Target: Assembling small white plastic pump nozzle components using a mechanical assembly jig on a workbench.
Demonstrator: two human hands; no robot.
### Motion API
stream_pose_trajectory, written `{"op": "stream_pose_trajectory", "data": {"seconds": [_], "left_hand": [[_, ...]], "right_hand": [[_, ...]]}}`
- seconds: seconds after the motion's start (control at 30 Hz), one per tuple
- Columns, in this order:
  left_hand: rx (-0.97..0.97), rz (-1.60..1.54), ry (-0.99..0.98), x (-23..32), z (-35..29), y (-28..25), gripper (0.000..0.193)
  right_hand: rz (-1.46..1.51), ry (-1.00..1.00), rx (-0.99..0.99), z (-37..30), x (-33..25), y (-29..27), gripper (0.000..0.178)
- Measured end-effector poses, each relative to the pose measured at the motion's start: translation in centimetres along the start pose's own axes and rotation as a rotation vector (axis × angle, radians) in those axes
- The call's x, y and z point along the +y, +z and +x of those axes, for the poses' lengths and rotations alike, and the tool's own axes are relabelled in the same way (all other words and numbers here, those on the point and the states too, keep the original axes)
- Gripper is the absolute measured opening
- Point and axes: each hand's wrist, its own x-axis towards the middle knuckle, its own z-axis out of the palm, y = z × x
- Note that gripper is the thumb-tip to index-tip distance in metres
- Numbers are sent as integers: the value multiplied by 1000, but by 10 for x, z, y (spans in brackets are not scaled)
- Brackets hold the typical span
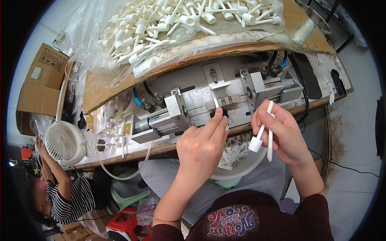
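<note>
White sticks [269, 146] are pinched in the right hand [283, 128]; the left hand [201, 148], forefinger extended, touches another stick [216, 101], grip unclear.

1. A white round plastic fan [64, 142] stands at the left end of the wooden-edged surface [165, 150].
2. Beyond it sits a large brown cardboard box [42, 94] with dark printed marks.
3. A flat black rectangular device, like a phone [305, 75], lies toward the surface's right end.
4. Near it, by the edge, lies a small black object [338, 81] of unclear kind.
5. At lower left, a person in a black-and-white striped top [82, 195] has raised arms.
6. A pale green plastic stool [130, 199] stands near a red plastic stool [118, 221].
7. A thin black cable [354, 168] crosses the grey floor [354, 140].
</note>
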Motion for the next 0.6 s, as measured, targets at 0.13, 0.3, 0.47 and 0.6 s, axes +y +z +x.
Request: {"op": "stream_pose_trajectory", "data": {"seconds": [0.13, 0.3, 0.47, 0.6], "left_hand": [[18, -118, 44, -3, -2, -1, 30], [82, -625, 41, 17, -12, -15, 38], [110, -507, -119, 16, -14, -23, 37], [71, -287, -181, 10, -17, -1, 30]], "right_hand": [[50, 13, -12, 0, 4, 3, 19], [44, 69, -22, 0, 10, 13, 21], [-208, -252, 170, 2, 8, 16, 23], [-207, -296, 213, -1, 13, -5, 29]]}}
